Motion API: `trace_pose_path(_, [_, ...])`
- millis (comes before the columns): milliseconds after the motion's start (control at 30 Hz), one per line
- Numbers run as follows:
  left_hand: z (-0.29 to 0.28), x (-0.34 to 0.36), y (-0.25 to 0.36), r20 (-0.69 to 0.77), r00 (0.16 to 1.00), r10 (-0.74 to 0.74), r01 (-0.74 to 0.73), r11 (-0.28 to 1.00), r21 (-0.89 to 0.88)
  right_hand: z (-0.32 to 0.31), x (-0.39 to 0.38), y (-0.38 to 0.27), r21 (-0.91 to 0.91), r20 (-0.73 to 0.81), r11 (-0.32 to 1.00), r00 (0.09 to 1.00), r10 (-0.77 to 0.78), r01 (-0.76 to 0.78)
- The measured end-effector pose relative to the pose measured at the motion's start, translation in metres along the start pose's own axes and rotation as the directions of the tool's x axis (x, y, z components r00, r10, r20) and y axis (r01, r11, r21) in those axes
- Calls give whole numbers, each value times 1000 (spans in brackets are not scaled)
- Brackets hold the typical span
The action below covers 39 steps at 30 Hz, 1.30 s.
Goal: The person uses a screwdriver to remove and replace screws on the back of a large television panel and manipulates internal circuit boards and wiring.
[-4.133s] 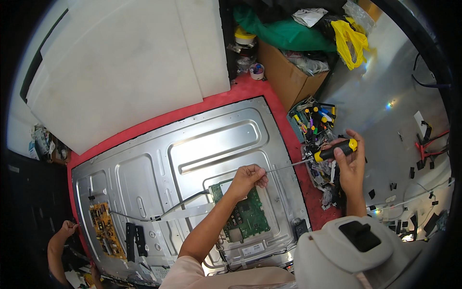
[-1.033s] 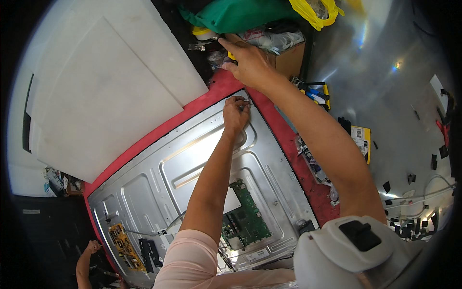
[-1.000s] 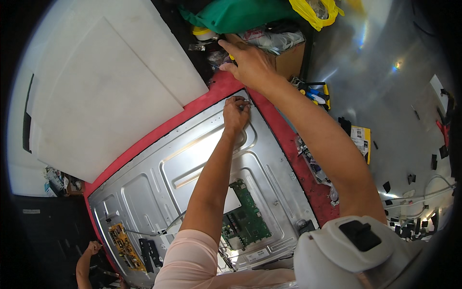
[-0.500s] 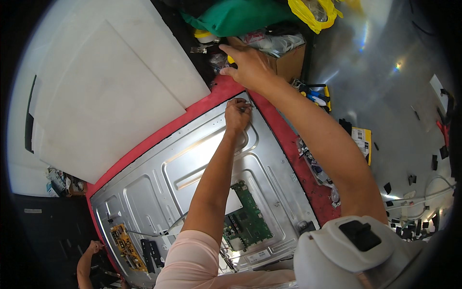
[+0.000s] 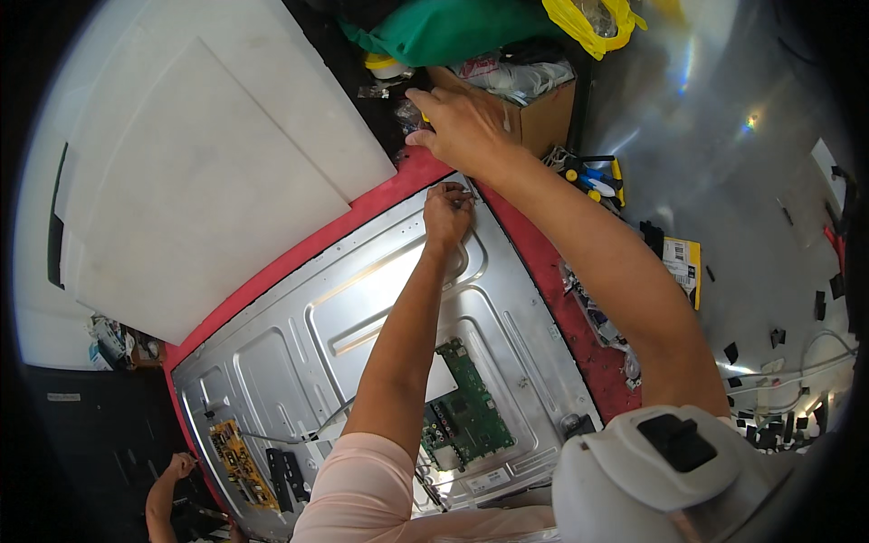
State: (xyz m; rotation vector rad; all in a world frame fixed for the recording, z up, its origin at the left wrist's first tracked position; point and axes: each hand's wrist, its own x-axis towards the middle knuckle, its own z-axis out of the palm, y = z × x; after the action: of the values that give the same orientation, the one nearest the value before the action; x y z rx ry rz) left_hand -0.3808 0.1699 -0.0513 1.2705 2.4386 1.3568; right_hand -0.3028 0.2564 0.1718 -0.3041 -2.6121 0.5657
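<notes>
A large silver metal back panel of a flat screen (image 5: 281,317) lies on a red-covered table (image 5: 606,371). My left hand (image 5: 448,217) rests at its far corner, fingers pinched together; what they hold, if anything, is hidden. Just above and right of it, my right hand (image 5: 466,131) hovers past the corner with thumb and forefinger curved. A bit of yellow shows between them, seemingly a tool's handle, mostly covered by the hand. On the panel sit a green circuit board (image 5: 471,412) and a yellow-brown circuit board (image 5: 240,462), with a grey cable between.
Beyond my right hand stands a cardboard box (image 5: 548,113) under a green bag (image 5: 453,32). Hand tools (image 5: 593,176) and a tray of small parts (image 5: 593,312) lie right of the panel. Large white sheets (image 5: 208,163) fill the upper left. Another person's hand (image 5: 181,465) is at lower left.
My right hand has shifted slightly left and down, and less of the yellow piece shows. My left hand stays at the panel corner.
</notes>
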Motion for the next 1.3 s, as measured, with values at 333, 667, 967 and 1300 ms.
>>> trace_pose_path(333, [5, 0, 9, 3, 1000, 12, -12, 1000, -14, 14, 5, 23, -92, -226, 993, 970, -94, 75])
trace_pose_path(667, [6, 3, 11, -8, 999, 49, -50, 999, -20, 19, 7, 35, 77, -140, 996, 990, -35, 47])
trace_pose_path(967, [16, 7, 12, -24, 1000, 13, -14, 1000, -28, 19, 5, 46, 3, -371, 983, 913, -170, 184])
trace_pose_path(1300, [6, 6, -5, 7, 997, 73, -73, 997, -7, 21, 4, 25, 23, -139, 1000, 990, 16, -13])
